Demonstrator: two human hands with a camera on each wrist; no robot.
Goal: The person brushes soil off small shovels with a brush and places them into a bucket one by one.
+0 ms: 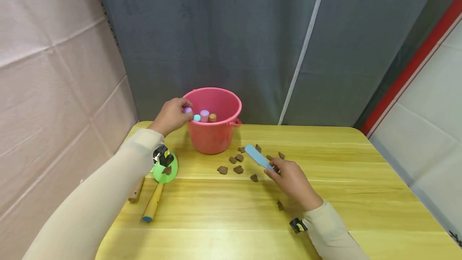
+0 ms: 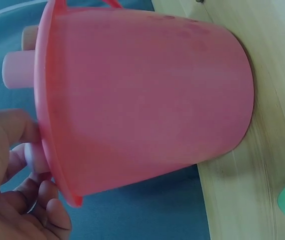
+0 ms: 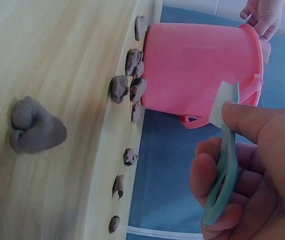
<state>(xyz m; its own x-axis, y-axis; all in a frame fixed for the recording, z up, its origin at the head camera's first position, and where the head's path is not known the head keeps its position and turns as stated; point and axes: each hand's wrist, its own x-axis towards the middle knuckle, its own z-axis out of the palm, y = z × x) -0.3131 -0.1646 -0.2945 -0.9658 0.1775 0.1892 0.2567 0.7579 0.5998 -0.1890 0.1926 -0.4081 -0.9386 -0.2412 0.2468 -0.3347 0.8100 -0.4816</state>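
My left hand (image 1: 175, 113) is at the left rim of a pink bucket (image 1: 213, 137), its fingers around a purple cylindrical handle end (image 2: 36, 157). What lies below that handle is hidden by the bucket wall. Beside it, other rounded ends stick up inside: a light blue one (image 1: 196, 118), a second purple one (image 1: 204, 115) and a tan one (image 1: 212, 118). Above the table, my right hand (image 1: 290, 177) grips a small blue brush (image 1: 257, 155) with pale bristles (image 3: 222, 104) and a looped handle. Several brown clay-like lumps (image 1: 238, 169) lie scattered below the brush.
Left of the bucket, a green trowel (image 1: 169, 175) with a yellow handle (image 1: 154, 202) lies on the wooden table (image 1: 216, 228), a brown lump on its blade. A brown wooden handle (image 1: 136, 191) is beside it. Behind the table hangs a grey curtain (image 1: 216, 31).
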